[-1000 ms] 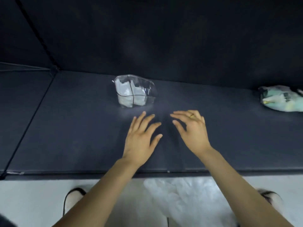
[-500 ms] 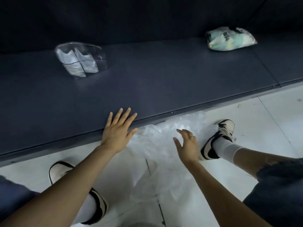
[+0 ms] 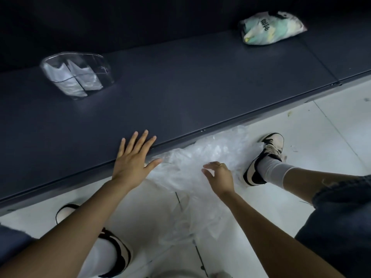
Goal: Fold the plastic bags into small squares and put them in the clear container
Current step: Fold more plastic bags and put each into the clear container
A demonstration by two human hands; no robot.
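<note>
Many crinkled translucent plastic bags (image 3: 200, 157) under right hand (image 3: 219, 176).

Right hand (image 3: 219, 175) over plastic bags (image 3: 192, 163), perhaps touching.

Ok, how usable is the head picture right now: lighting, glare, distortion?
Head view: the back wall is nearly black and the dark bench is dim, while the white floor is bright. The clear container shows faint reflections, and the loose plastic bags blend into the floor. Wide-angle bending curves the bench edge. The left hand and right hand look sharp enough.
</note>
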